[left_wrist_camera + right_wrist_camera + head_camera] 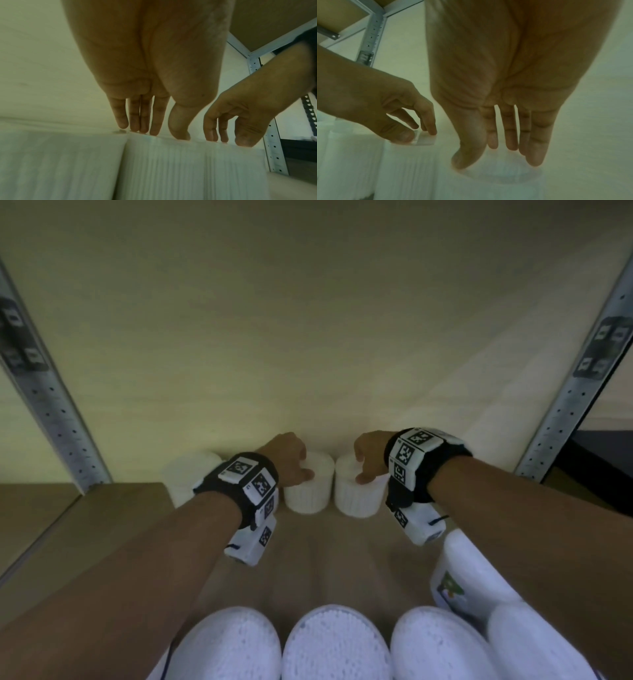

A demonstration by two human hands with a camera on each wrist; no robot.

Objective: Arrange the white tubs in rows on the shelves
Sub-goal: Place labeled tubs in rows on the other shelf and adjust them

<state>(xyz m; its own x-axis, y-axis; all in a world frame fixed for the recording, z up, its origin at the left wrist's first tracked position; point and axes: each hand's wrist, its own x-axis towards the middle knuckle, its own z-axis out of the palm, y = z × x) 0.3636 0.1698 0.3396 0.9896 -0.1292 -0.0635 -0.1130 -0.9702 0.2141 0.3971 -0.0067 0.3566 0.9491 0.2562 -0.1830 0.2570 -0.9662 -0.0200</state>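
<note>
**A:** Where do the person's hands sit?

**B:** Both reach to the back of the shelf (pixel 342 559), against the pale rear wall (pixel 308 337). The left hand (pixel 286 458) is on top of the middle tub (pixel 308 491), and the right hand (pixel 370 457) is on top of the right tub (pixel 356 494).

**A:** Are they grasping them?

**B:** The left hand's fingers (pixel 133 116) hang nearly straight, tips touching the top rim of the middle tub (pixel 188 169), thumb down on the same rim. That is a touch from above; a closed grasp cannot be told. In the right wrist view the right hand (pixel 505 121) also points straight down, fingertips and thumb resting on the lid of the right tub (pixel 496 175), not wrapped around it.

**A:** How do the tubs stand?

**B:** Upright, in a row along the back edge of the shelf. The middle and right tubs stand just beside each other with a narrow gap. A third tub (pixel 188 477) stands left of them, partly hidden by the left wristband (pixel 246 484).

**A:** What lies along the front edge?

**B:** More white tubs (pixel 335 645) crowd the front, close together, one toward the right with a coloured label. Perforated metal uprights (pixel 58 419) rise at both sides.
</note>
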